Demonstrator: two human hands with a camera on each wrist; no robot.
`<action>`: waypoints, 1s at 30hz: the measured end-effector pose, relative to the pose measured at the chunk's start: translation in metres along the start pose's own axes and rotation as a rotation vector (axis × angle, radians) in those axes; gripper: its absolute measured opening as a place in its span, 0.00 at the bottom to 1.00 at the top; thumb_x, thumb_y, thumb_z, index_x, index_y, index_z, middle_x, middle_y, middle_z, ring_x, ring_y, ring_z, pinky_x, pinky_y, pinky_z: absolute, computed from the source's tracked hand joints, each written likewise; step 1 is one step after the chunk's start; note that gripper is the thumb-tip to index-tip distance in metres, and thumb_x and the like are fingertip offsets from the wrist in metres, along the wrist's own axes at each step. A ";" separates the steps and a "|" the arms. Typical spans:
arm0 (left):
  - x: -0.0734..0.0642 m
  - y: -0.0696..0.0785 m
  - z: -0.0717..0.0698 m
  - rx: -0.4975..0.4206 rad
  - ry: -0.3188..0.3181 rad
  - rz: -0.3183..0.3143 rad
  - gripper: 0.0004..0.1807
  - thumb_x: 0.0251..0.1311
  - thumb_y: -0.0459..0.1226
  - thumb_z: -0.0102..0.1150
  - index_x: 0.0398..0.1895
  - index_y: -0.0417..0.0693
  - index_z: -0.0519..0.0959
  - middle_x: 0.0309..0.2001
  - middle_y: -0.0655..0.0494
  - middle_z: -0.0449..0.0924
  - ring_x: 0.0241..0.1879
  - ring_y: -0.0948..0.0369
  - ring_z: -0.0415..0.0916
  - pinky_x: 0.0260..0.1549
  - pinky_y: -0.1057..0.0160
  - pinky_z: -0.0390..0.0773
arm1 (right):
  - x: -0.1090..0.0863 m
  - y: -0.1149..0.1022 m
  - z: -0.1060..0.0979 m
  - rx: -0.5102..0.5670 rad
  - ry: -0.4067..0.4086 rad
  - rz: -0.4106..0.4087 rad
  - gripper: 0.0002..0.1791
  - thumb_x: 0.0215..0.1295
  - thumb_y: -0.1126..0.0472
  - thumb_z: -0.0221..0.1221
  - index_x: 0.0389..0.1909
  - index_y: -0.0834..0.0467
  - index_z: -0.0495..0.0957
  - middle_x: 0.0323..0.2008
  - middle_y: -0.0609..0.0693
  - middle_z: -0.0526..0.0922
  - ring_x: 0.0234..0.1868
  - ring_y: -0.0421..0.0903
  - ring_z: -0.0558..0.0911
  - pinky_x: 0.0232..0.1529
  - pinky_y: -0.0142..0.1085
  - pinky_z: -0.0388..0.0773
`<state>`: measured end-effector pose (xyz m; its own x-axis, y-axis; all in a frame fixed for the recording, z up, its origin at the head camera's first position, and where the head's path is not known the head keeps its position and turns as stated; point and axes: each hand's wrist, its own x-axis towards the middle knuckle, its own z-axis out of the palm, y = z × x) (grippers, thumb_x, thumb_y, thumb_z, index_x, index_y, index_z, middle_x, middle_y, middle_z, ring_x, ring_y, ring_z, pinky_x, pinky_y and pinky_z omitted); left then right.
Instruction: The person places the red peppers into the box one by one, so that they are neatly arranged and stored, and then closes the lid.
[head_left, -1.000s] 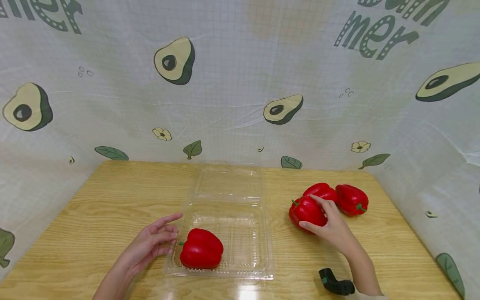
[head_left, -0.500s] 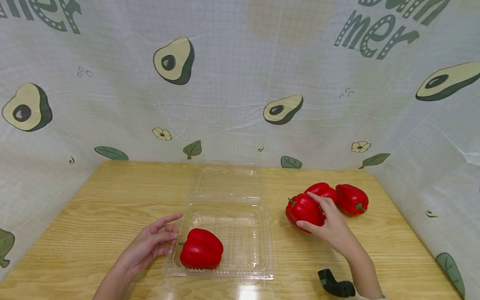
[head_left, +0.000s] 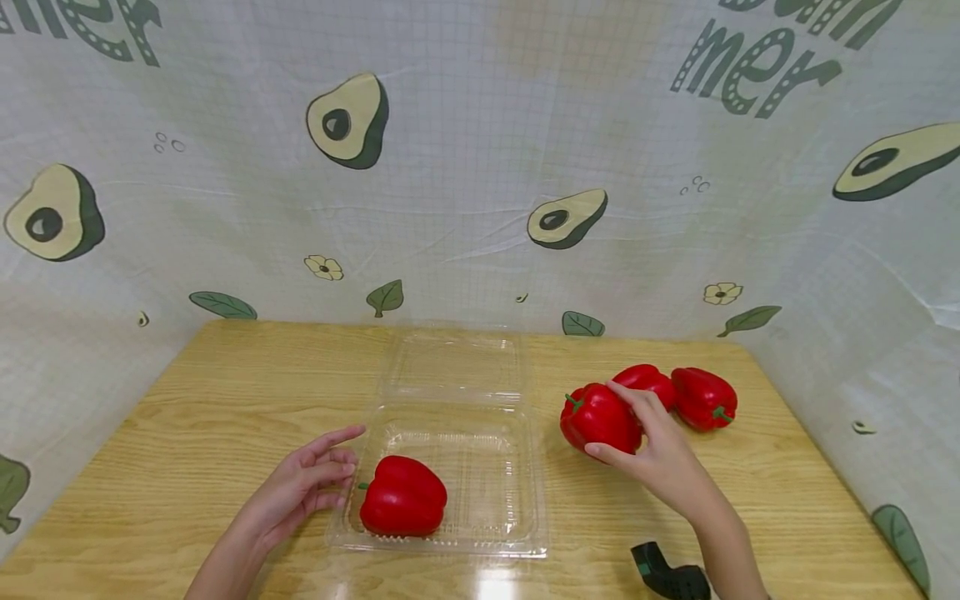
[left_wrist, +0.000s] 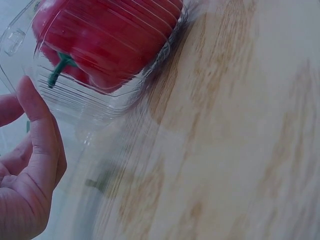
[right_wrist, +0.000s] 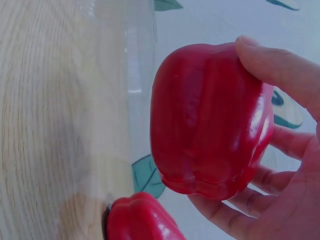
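Right hand (head_left: 666, 462) on the pepper (head_left: 600, 418) now: thumb on the near side, fingers round the far side, a proper grip. It looks clear of the table (head_left: 225, 400), right of the box (head_left: 539, 500) and well short of its rim. Here's my worry: that skin is glossy, and I've got it by the end away from the stem. Ease off a touch and the stem end could dip, and the whole thing could slide out and roll.

Left hand (head_left: 303, 485) at the box's left side, fingers loosely bent and spread, pinching nothing; whether a fingertip touches the rim, I can't tell. That's no real brace! The box looks thin and light, so one bump from a low pepper could shove it or buckle the wall. And the boxed pepper (head_left: 403, 497), lying in the near left corner with its stem towards my left fingers, might rock if that happens. Lid (head_left: 453, 362) folded open behind, out of harm's way. Careful of the rear pepper (head_left: 647, 384) and its neighbour (head_left: 703, 400): a backward swing of my knuckles could set them rolling.
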<state>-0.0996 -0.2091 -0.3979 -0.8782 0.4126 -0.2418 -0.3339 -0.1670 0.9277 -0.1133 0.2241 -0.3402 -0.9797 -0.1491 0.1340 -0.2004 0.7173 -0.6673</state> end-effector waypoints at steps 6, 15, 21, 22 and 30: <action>-0.001 0.000 0.000 0.004 0.006 -0.001 0.23 0.63 0.32 0.51 0.58 0.65 0.70 0.39 0.61 0.74 0.32 0.67 0.74 0.31 0.70 0.79 | 0.000 -0.005 0.006 0.008 -0.010 -0.014 0.42 0.48 0.46 0.68 0.64 0.51 0.62 0.58 0.55 0.65 0.57 0.58 0.68 0.44 0.54 0.79; 0.000 0.000 0.001 0.015 0.029 -0.012 0.24 0.63 0.32 0.52 0.61 0.62 0.69 0.39 0.61 0.74 0.32 0.66 0.75 0.31 0.70 0.79 | -0.003 -0.015 0.010 0.017 -0.003 -0.058 0.42 0.48 0.44 0.68 0.64 0.48 0.63 0.56 0.51 0.67 0.55 0.54 0.70 0.45 0.49 0.79; 0.001 0.001 0.002 0.025 0.043 -0.018 0.25 0.62 0.32 0.52 0.63 0.59 0.67 0.39 0.61 0.73 0.32 0.66 0.74 0.31 0.70 0.79 | -0.004 -0.021 0.013 0.023 -0.002 -0.101 0.41 0.47 0.44 0.68 0.63 0.45 0.64 0.55 0.48 0.69 0.54 0.52 0.72 0.45 0.47 0.80; 0.000 0.001 0.002 0.024 0.043 -0.018 0.25 0.62 0.32 0.52 0.63 0.59 0.67 0.39 0.61 0.73 0.32 0.66 0.74 0.31 0.70 0.79 | -0.004 -0.022 0.013 0.025 -0.001 -0.106 0.41 0.47 0.44 0.69 0.63 0.45 0.64 0.55 0.48 0.69 0.54 0.51 0.72 0.45 0.48 0.80; 0.000 -0.001 0.002 0.016 0.039 -0.015 0.26 0.62 0.32 0.53 0.63 0.58 0.67 0.39 0.60 0.73 0.31 0.67 0.74 0.31 0.70 0.79 | -0.008 -0.029 0.019 0.033 -0.012 -0.144 0.40 0.47 0.43 0.68 0.63 0.42 0.64 0.57 0.47 0.69 0.55 0.51 0.73 0.44 0.47 0.80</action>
<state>-0.0986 -0.2077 -0.3982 -0.8861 0.3798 -0.2659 -0.3415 -0.1469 0.9283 -0.0998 0.1916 -0.3354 -0.9408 -0.2571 0.2209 -0.3382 0.6655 -0.6654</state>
